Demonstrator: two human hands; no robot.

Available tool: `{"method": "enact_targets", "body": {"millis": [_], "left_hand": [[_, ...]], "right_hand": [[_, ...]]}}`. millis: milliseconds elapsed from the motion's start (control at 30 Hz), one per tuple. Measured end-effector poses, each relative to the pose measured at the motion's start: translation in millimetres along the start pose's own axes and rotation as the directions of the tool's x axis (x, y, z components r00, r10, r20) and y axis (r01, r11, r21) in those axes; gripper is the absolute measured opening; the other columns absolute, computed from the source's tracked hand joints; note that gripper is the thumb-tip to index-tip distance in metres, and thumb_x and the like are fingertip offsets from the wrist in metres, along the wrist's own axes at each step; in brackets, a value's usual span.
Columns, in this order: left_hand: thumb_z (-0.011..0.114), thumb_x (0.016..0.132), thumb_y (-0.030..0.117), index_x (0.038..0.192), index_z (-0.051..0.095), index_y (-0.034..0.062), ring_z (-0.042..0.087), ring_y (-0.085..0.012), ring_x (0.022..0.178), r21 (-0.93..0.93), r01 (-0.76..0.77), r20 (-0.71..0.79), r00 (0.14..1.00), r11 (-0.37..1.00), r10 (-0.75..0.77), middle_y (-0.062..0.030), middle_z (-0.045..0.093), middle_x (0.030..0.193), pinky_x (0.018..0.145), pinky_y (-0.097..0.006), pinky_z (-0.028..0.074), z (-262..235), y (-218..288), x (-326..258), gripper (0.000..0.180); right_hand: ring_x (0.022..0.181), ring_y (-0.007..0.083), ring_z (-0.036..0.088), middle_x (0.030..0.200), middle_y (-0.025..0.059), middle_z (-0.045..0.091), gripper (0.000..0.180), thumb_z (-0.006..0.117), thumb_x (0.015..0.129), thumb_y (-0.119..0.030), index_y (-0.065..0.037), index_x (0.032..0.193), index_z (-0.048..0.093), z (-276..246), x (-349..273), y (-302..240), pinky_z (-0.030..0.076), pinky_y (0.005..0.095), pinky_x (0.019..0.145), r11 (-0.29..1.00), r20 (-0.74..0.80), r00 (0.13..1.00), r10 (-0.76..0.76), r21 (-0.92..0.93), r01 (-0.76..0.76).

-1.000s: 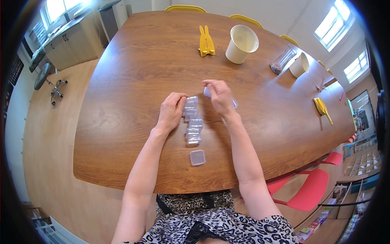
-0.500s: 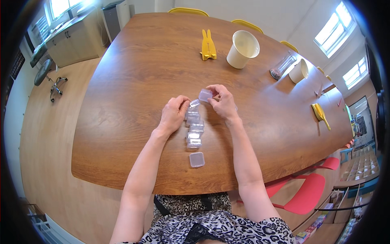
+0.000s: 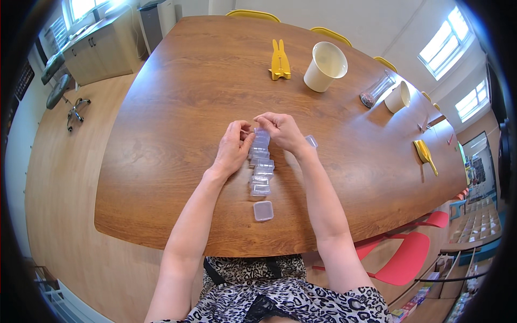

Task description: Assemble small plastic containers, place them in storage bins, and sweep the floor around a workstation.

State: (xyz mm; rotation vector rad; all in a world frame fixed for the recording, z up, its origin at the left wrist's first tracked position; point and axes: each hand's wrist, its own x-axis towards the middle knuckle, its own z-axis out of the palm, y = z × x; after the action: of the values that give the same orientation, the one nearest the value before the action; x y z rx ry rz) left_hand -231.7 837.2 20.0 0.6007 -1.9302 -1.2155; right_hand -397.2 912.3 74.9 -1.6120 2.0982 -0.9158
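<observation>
Head view: both hands' grip pinches the top clear box (image 3: 262, 134) of a stack (image 3: 260, 167).

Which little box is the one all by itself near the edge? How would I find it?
Start at the big wooden table and follow the row of clear boxes running from the two hands toward the person. Just past the row's near end lies one small clear box. It alone lies apart from the row, untouched.
</observation>
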Motion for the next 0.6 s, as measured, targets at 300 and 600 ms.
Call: {"method": "enact_targets", "body": {"millis": [300, 600], "left_hand": [[0.061, 0.095, 0.013, 0.12, 0.06, 0.0033, 0.064, -0.0258, 0.093, 0.034, 0.028, 0.078, 0.997, 0.999, -0.03, -0.0146, 0.067, 0.11, 0.083, -0.036, 0.053, -2, -3, 1, 0.027], [0.053, 0.102, 0.02, 0.127, 0.059, 0.0042, 0.063, -0.0227, 0.106, 0.14, 0.004, 0.117, 0.993, 0.99, -0.021, -0.014, 0.066, 0.117, 0.09, -0.033, 0.05, 0, 1, 3, 0.03]], "right_hand": [[0.09, 0.0133, 0.065, 0.097, 0.0067, 0.071, 0.022, 0.055, 0.099, -0.01, 0.001, 0.113, 0.068, -21, -38, 38, 0.051, 0.0264, 0.084, 0.949, -0.391, 0.919, 0.059, 0.309, 0.07], [0.093, 0.0217, 0.063, 0.109, 0.0121, 0.065, 0.042, 0.08, 0.074, -0.015, 0.0, 0.109, 0.064, -36, -107, 68, 0.051, 0.0361, 0.088, 0.984, -0.55, 0.82, 0.158, 0.015, -0.18]]}}
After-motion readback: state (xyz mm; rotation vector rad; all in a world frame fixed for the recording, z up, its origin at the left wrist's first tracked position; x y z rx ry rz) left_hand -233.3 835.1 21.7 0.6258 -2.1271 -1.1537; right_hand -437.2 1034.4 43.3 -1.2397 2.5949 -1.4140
